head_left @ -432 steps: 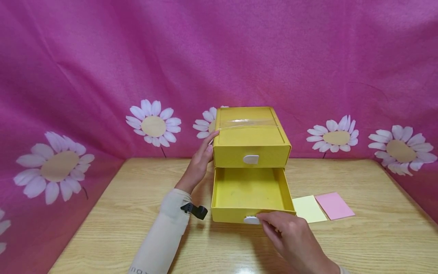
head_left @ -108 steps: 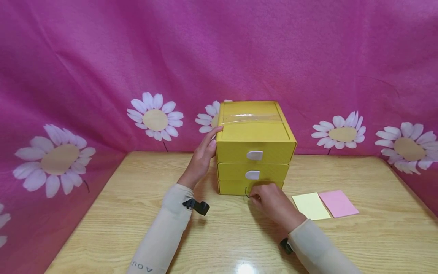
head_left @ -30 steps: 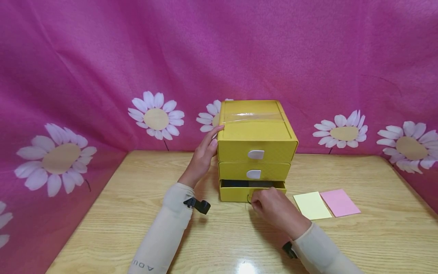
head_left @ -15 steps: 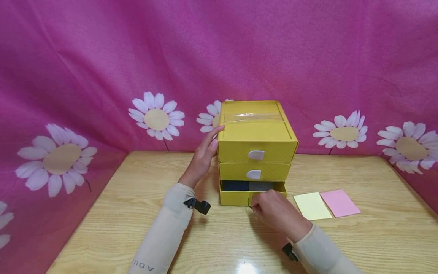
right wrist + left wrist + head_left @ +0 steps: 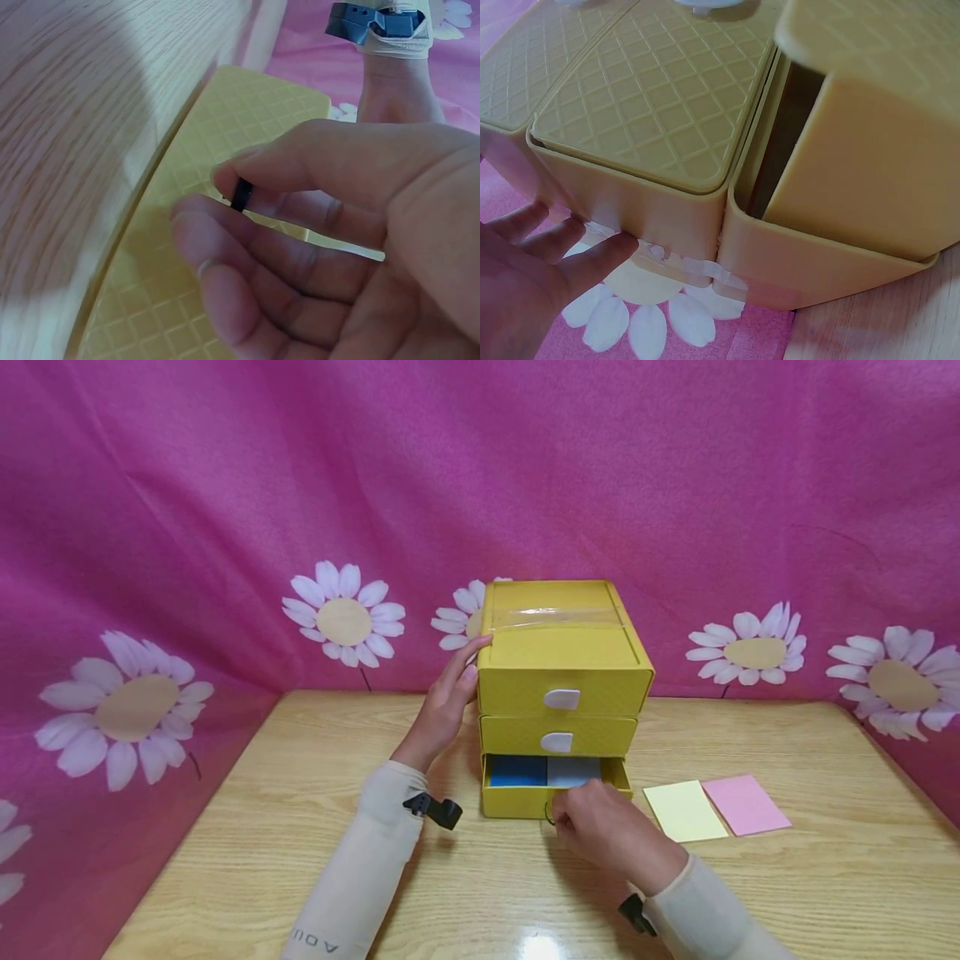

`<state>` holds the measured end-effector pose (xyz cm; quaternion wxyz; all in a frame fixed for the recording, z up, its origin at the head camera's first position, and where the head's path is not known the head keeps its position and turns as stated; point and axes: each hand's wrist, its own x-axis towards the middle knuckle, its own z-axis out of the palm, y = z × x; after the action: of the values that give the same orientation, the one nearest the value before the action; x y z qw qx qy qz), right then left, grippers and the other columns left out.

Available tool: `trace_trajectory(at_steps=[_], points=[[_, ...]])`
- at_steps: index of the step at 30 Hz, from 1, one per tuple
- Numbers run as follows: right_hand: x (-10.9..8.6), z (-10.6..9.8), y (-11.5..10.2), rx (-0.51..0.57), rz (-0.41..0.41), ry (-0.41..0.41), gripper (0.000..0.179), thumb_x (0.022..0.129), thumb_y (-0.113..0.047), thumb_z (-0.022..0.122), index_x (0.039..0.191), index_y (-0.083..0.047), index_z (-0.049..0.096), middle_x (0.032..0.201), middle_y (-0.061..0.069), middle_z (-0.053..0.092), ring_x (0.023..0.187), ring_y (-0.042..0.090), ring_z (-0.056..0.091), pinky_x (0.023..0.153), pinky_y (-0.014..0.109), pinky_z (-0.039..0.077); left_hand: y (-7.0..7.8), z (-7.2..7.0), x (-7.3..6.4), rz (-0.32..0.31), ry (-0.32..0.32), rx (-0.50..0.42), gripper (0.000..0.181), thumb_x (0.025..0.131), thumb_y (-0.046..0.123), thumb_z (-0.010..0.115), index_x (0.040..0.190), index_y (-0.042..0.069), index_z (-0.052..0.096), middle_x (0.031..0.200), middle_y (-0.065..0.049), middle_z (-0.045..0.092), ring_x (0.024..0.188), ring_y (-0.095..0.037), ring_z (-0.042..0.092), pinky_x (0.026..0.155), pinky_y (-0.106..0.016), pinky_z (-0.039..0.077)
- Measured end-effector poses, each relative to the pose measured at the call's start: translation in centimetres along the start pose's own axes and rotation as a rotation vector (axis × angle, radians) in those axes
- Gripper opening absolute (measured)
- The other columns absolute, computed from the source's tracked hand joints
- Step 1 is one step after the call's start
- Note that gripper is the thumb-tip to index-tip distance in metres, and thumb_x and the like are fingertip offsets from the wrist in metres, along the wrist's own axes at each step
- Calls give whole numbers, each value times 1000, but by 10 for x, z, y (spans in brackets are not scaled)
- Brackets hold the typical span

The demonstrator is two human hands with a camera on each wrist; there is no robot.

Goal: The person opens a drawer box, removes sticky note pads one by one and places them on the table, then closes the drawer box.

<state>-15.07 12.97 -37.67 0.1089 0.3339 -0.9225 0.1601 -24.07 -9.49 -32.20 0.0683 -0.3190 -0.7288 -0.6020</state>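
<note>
A yellow drawer unit (image 5: 564,692) with three drawers stands on the table. Its bottom drawer (image 5: 517,803) is pulled partly out, showing a blue square (image 5: 517,770) and a pale grey-white square (image 5: 573,771) side by side inside. My right hand (image 5: 611,831) is at that drawer's front, thumb and fingers pinching a small black loop pull (image 5: 241,193). My left hand (image 5: 444,710) rests against the unit's left side, fingers extended and fingertips near the top edge. The left wrist view shows those fingers touching the side wall (image 5: 652,225) by clear tape.
Right of the unit lie a pale yellow paper square (image 5: 686,811) and a pink paper square (image 5: 746,805). The upper two drawers are closed, each with a white tab. A pink flowered cloth (image 5: 480,468) hangs behind the wooden table (image 5: 300,760).
Earlier the middle drawer stood pulled out; later all drawers were closed. Over the last second my right hand has drawn the bottom drawer further out, revealing the squares. My left hand stays put.
</note>
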Motion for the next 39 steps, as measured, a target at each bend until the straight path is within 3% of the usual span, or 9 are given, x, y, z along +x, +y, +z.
trace_trajectory(at_steps=[17, 22, 26, 39], points=[[-3, -6, -7, 11, 14, -89, 39, 68, 9, 59, 50, -21, 41, 51, -14, 25, 48, 5, 29, 44, 19, 21, 2, 0, 0, 8, 5, 6, 46, 104, 19, 33, 150, 12, 32, 156, -6, 27, 136, -25, 37, 106, -44, 39], [-4, -8, -11, 32, 23, -120, 39, 69, 9, 57, 49, -21, 41, 51, -14, 26, 48, 5, 29, 44, 19, 21, -3, 0, 1, 8, 11, 4, 46, 105, 20, 33, 150, 16, 33, 156, -3, 28, 136, -23, 37, 106, -44, 39], [-5, -9, -13, 35, 17, -128, 39, 69, 9, 59, 50, -20, 41, 50, -14, 28, 48, 4, 29, 43, 19, 22, 2, 0, 0, 6, 9, 6, 46, 104, 18, 33, 150, 12, 32, 156, -6, 28, 137, -25, 37, 106, -44, 39], [-8, -10, -18, -9, 6, -134, 39, 66, 8, 59, 48, -22, 40, 48, -16, 26, 47, 3, 29, 41, 19, 21, -1, 0, 0, 26, 6, -28, 45, 104, 15, 32, 149, 9, 32, 155, -9, 28, 134, -27, 40, 106, -43, 39]])
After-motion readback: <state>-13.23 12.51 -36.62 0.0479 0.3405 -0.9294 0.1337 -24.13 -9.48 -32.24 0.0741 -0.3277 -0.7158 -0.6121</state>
